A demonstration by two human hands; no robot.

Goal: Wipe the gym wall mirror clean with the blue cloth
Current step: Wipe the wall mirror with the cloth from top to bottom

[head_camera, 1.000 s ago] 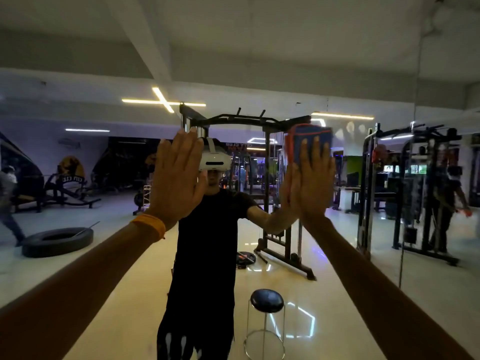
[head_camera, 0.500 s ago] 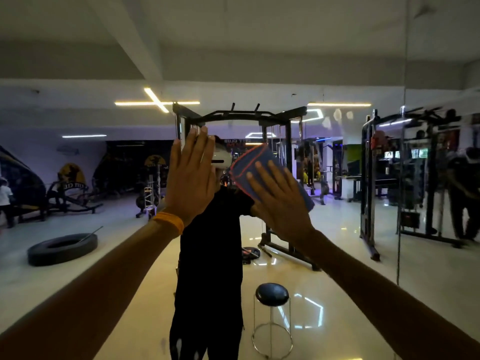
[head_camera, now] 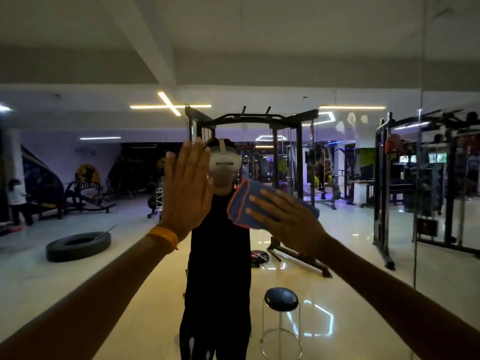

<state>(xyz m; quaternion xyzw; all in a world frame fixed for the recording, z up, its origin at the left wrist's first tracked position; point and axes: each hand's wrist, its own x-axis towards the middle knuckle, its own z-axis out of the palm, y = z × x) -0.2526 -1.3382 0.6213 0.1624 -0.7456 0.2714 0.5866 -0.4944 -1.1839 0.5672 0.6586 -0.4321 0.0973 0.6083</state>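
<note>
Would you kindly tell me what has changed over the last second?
The right hand, pressing the blue cloth to the mirror, swept down and left toward the left hand, turning from upright to pointing left. The left hand stayed flat on the mirror.

Black stool [head_camera: 281,298], tyre [head_camera: 78,246] on floor [head_camera: 124,294], power rack [head_camera: 259,117], cross-shaped ceiling light [head_camera: 169,106]

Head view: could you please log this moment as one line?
phase: wiping | right hand: flat on blue cloth against mirror | left hand: open, flat at mirror
</note>
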